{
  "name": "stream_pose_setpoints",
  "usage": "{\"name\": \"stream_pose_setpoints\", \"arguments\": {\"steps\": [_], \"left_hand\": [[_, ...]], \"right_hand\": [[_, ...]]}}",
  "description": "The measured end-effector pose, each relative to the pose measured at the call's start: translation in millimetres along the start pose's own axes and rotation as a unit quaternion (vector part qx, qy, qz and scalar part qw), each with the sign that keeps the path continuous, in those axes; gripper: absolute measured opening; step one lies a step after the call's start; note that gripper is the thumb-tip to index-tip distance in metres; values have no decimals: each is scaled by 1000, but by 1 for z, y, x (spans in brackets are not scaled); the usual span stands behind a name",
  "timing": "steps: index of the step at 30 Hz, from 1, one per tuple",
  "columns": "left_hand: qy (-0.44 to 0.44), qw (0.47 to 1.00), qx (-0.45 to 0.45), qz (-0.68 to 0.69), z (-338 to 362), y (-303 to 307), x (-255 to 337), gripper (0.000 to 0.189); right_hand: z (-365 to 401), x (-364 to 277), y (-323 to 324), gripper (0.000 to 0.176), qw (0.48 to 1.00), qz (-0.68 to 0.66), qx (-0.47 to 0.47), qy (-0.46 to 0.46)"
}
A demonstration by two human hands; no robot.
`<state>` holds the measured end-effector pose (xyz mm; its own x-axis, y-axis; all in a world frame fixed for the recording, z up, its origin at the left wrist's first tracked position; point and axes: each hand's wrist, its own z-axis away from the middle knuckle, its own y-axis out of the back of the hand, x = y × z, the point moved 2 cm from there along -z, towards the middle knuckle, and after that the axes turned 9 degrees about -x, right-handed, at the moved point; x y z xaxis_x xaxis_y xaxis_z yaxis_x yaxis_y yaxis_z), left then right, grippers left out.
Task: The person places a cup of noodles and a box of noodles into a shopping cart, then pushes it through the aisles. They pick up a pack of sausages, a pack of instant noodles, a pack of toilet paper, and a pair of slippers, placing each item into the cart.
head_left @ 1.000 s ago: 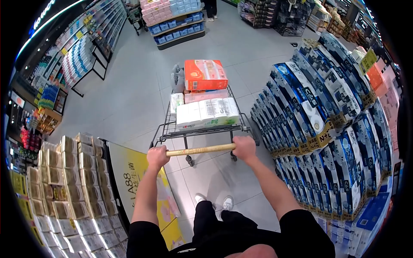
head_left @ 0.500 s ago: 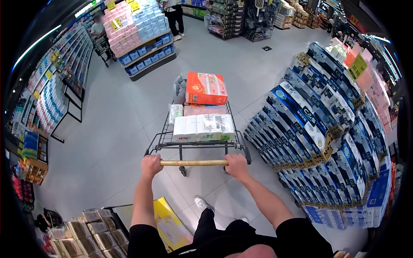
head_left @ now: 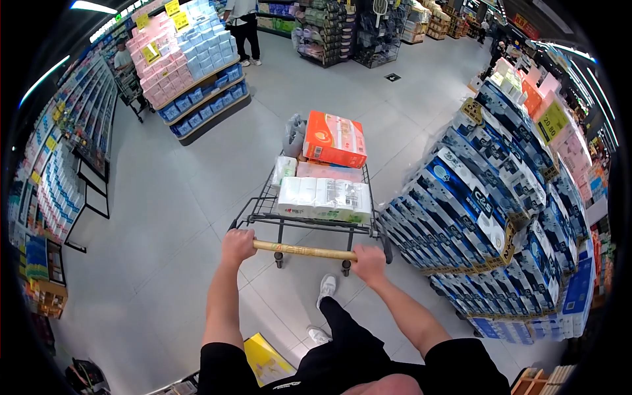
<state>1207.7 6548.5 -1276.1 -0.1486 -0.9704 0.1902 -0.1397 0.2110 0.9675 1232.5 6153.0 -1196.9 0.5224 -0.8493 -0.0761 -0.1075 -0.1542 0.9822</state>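
Both my hands are closed round the tan handle of a wire shopping cart. My left hand grips its left end, and my right hand holds the right end. Inside the cart, nearest me, lies a white pack of paper rolls. Behind it is a pinkish pack, with a small white pack at its left. A red-orange box-shaped package leans at the far end beside a grey plastic bag.
A tall stack of blue-and-white paper packs stands close on the right of the cart. At the upper left is a display of pink and blue packs, with a person behind it. Long shelves line the left. A yellow panel lies near my feet.
The cart has turned slightly clockwise and sits a little further right in view. My feet have stepped. The gold packs at the lower left have slipped out of view.
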Motion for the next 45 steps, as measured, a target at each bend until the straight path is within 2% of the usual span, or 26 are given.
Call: {"name": "stream_pose_setpoints", "arguments": {"steps": [8, 9, 13, 21, 30, 33, 36, 37, 43, 45], "left_hand": [[-18, 999, -29, 12, -108, -11, -25, 16], [-14, 998, -61, 8, -112, -3, -24, 16], [-42, 998, -44, 22, -179, -24, -34, 16], [-42, 998, -42, 29, -275, -56, -49, 17], [-75, 995, -47, 34, -371, -69, -71, 16], [-90, 994, -39, 41, -422, -78, -74, 16], [-97, 994, -42, 35, -471, -89, -73, 15], [-92, 994, -58, 31, -463, -91, -76, 15], [-121, 988, -78, 50, -575, -110, -73, 15], [-117, 988, -95, 47, -579, -122, -68, 15]], "right_hand": [[-82, 39, -12, 14, 999, -29, 34, -27], [-87, 42, -5, 14, 998, -51, 13, -36], [-135, 75, -19, 15, 998, -21, 30, -49], [-204, 126, -36, 14, 997, -35, 19, -73], [-274, 166, -59, 14, 995, -43, 17, -91], [-305, 189, -69, 14, 995, -25, 9, -100], [-332, 211, -71, 15, 992, -44, 26, -113], [-331, 208, -78, 16, 991, -47, 1, -126], [-395, 260, -83, 16, 985, -6, 12, -172], [-397, 271, -94, 13, 985, -8, 13, -170]]}}
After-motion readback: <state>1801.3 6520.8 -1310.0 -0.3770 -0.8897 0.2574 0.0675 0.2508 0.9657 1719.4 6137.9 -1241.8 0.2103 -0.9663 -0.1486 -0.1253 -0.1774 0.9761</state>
